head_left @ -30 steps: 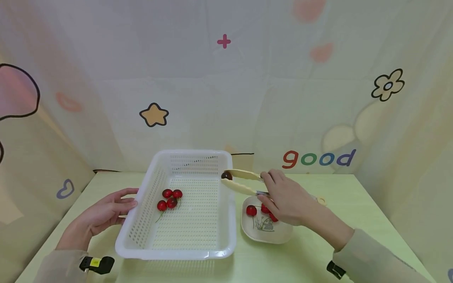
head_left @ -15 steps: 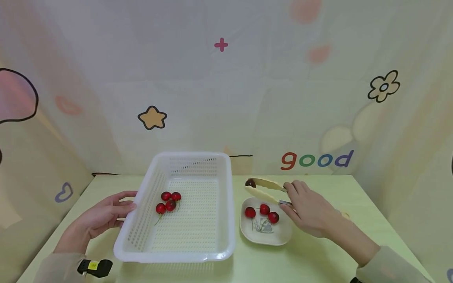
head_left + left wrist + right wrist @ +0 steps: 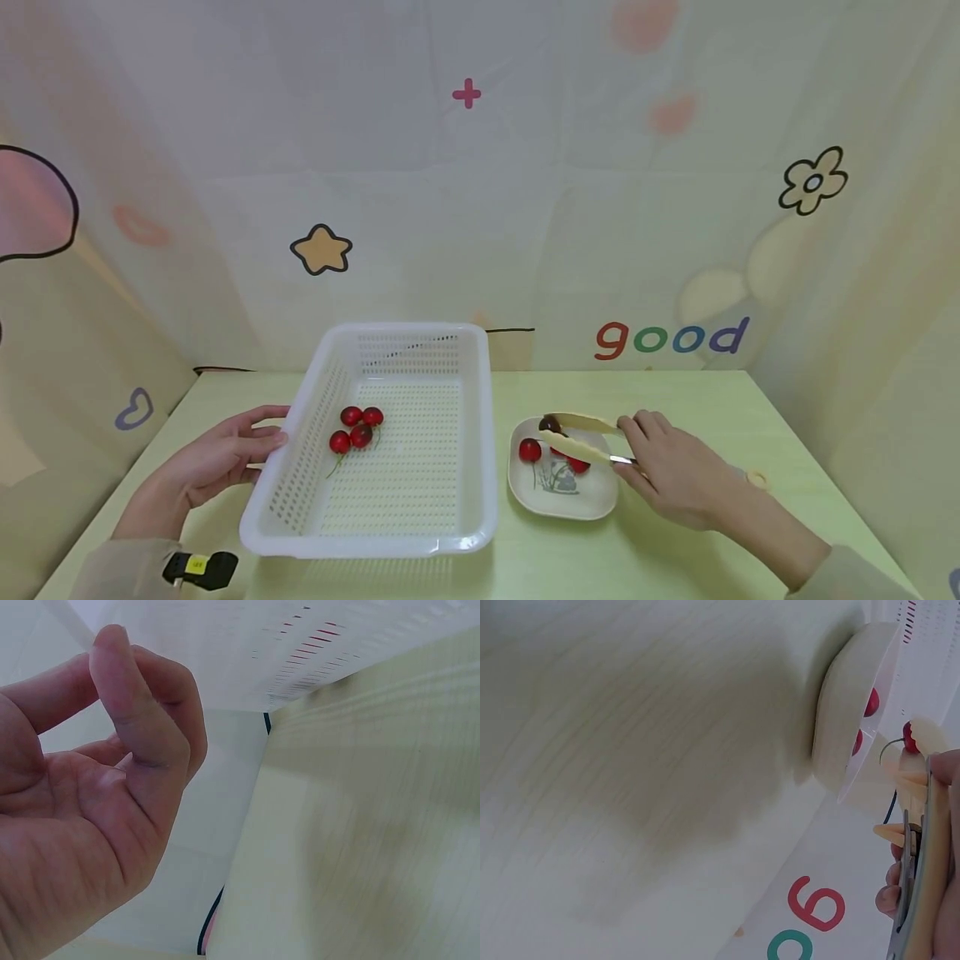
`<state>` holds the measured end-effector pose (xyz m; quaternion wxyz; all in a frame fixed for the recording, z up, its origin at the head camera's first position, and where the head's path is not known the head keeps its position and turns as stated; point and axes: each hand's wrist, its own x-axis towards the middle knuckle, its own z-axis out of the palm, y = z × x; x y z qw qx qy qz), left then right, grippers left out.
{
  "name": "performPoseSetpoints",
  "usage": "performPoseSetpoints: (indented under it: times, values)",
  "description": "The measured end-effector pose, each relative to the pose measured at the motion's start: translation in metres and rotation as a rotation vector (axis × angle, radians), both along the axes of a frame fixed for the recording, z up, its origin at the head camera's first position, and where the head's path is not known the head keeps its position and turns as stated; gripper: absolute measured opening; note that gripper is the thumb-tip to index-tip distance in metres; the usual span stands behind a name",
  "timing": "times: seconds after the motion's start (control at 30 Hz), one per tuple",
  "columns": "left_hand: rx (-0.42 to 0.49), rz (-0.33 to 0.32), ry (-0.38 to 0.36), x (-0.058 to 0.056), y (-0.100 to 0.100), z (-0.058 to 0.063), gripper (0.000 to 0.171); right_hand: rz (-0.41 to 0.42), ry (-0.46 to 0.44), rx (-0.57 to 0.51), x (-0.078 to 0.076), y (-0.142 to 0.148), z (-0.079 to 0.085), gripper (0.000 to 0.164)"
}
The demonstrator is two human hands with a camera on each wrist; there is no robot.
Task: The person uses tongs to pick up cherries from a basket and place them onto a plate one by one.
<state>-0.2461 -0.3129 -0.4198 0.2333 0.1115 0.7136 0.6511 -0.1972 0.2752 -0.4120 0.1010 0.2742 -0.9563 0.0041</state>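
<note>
In the head view my left hand (image 3: 225,457) holds the left rim of a white plastic basket (image 3: 480,500), its fingers bent in the left wrist view. Several red cherries (image 3: 362,435) lie in the basket's left half. My right hand (image 3: 671,467) grips a pair of tongs (image 3: 581,448) with cream-coloured tips. A dark cherry (image 3: 550,425) sits between those tips, over the back of a small white dish (image 3: 562,504). More cherries (image 3: 529,450) rest in the dish, some partly hidden by the tongs. The right wrist view shows the cherry with its stem (image 3: 885,746) hanging out.
The dish stands just right of the basket on a pale green wood-grain table (image 3: 712,400). A printed cloth (image 3: 525,208) hangs behind and at both sides. Thin slots run through the basket's wall and floor.
My right hand has carried the cherry in the tongs right, from the basket's right rim, then down to the dish. The left hand and the basket have stayed in place.
</note>
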Motion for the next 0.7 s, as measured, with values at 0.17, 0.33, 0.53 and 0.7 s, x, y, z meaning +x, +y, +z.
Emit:
performPoseSetpoints:
  times: [0.17, 0.33, 0.53, 0.7]
  values:
    - [0.004, 0.000, 0.001, 0.0005, -0.0008, 0.0001, 0.062, 0.012, -0.028, 0.053, 0.0011, 0.0011, -0.0047, 0.042]
    - [0.011, -0.004, -0.003, -0.0001, -0.0012, -0.0005, 0.060, 0.027, -0.061, 0.087, 0.0031, 0.0008, -0.0056, 0.040]
    - [0.012, -0.004, -0.003, -0.0006, -0.0011, -0.0012, 0.059, 0.044, -0.062, 0.115, 0.0045, 0.0003, -0.0074, 0.038]
    - [0.013, -0.002, -0.005, -0.0005, 0.0000, -0.0007, 0.060, 0.052, -0.049, 0.141, 0.0041, -0.0006, -0.0092, 0.040]
